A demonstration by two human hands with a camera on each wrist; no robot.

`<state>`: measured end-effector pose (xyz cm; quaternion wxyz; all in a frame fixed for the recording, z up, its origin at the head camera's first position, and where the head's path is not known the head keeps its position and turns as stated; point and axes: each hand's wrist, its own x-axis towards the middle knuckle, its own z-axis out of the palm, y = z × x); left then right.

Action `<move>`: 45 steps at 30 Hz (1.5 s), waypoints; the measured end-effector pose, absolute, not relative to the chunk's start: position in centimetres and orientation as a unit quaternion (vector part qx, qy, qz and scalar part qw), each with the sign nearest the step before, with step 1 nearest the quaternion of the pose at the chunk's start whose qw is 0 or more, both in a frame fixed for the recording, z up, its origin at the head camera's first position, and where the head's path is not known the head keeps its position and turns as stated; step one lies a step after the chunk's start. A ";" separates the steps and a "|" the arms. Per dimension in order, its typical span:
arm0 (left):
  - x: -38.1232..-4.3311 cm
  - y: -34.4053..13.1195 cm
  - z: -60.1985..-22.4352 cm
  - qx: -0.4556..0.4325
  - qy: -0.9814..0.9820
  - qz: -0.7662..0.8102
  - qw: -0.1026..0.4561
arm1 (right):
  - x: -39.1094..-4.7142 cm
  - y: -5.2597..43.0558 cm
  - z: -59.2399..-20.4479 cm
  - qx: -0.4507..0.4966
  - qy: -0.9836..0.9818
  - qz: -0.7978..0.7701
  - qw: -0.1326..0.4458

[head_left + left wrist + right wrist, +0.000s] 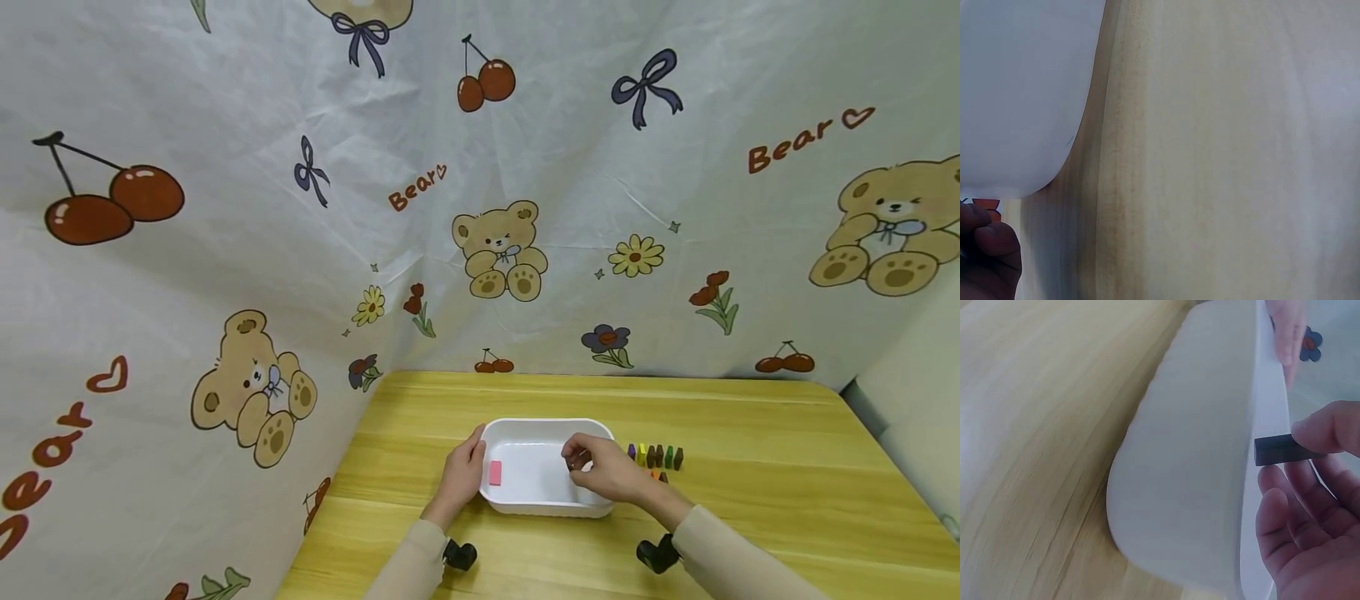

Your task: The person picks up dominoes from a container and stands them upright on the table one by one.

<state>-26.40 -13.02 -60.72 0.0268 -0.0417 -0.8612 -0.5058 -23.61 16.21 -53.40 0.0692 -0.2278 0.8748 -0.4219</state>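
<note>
A white plastic basin (543, 509) sits on the wooden table. My left hand (462, 468) holds its left end by the rim; some of the fingers are hidden in the head view. Over the basin's right half, my right hand (611, 472) pinches a small dark block (1282, 450) between thumb and fingers. In the right wrist view, the block shows as a dark bar beside the basin's rim. A pink block (495, 472) lies inside the basin near its left end.
To the right of the basin stands a row of small blocks, among them a purple (632, 451), a yellow (641, 454), a green (669, 457) and a brown block (678, 458). An orange block (656, 476) is partly covered by my right hand. Bear-printed cloth (420, 250) hangs behind the table (720, 417).
</note>
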 end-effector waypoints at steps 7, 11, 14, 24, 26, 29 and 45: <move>-26.4 -13.0 -60.8 -0.040 -0.862 -0.504 0.020 | -22.9 18.4 -52.8 -0.202 0.877 -0.432 0.057; -26.4 -13.0 -60.9 -0.036 -0.864 -0.502 0.013 | -22.5 19.7 -52.4 -0.176 0.883 -0.432 0.051; -26.4 -13.0 -60.9 -0.035 -0.865 -0.500 0.014 | -22.3 20.6 -52.2 -0.152 0.886 -0.434 0.053; -26.4 -12.9 -60.7 -0.041 -0.868 -0.494 0.021 | -21.7 23.4 -52.6 -0.136 0.885 -0.444 0.044; -26.4 -12.9 -60.7 -0.041 -0.868 -0.495 0.021 | -21.4 24.0 -52.7 -0.144 0.883 -0.445 0.038; -26.4 -12.9 -60.6 -0.043 -0.867 -0.497 0.022 | -21.1 24.8 -53.0 -0.141 0.884 -0.444 0.030; -26.3 -12.9 -60.4 -0.041 -0.867 -0.496 0.024 | -20.5 28.9 -54.6 -0.056 0.908 -0.415 0.020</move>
